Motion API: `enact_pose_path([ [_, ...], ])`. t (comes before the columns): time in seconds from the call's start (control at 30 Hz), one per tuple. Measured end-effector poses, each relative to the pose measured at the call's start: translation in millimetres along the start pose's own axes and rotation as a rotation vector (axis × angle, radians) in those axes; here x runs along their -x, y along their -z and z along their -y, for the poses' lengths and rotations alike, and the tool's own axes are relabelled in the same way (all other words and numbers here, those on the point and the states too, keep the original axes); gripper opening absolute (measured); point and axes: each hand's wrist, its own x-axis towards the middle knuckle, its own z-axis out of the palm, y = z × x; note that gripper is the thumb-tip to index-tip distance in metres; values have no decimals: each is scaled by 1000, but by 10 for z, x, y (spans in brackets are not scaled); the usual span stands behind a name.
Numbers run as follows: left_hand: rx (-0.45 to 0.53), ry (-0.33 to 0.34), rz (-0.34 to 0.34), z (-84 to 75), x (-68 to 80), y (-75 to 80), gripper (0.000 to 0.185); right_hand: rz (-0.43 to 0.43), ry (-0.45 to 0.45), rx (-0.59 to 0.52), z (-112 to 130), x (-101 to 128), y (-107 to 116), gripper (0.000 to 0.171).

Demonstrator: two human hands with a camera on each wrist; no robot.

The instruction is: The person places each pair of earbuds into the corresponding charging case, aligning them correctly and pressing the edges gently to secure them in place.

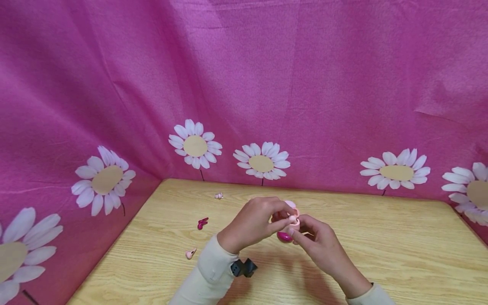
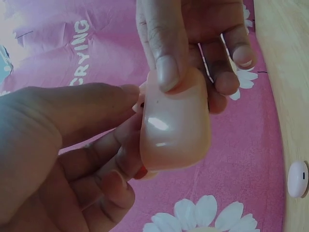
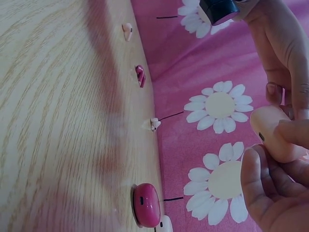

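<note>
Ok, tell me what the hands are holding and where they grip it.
Both hold the pale pink earbud case: right hand pinches its upper end, thumb on the front; left hand fingers grip its side.

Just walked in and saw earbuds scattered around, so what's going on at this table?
A person holds a pale pink earbud case above the wooden table with both hands: the left hand and the right hand grip it from either side. A dark pink case sits on the table beneath them. Three loose earbuds lie to the left: a pale pink earbud, a dark pink earbud and a small pale earbud.
</note>
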Motion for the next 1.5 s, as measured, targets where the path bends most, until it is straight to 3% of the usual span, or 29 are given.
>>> enact_pose_path([
  [0.27,-59,23,-3,-41,-8,-20,14,-15,11,21,-9,3,-4,11],
  [0.43,-133,6,18,-34,-4,-20,13,-18,3,21,-8,7,-7,11],
  [0.6,-148,-18,-19,9,14,9,11,-22,-14,23,5,8,3,12],
  [1.27,-73,-92,-74,97,54,154,15,-24,-47,-7,33,-13,40,14],
  [1.5,18,-67,-71,97,39,124,15,-30,-26,-9,29,-13,38,13],
])
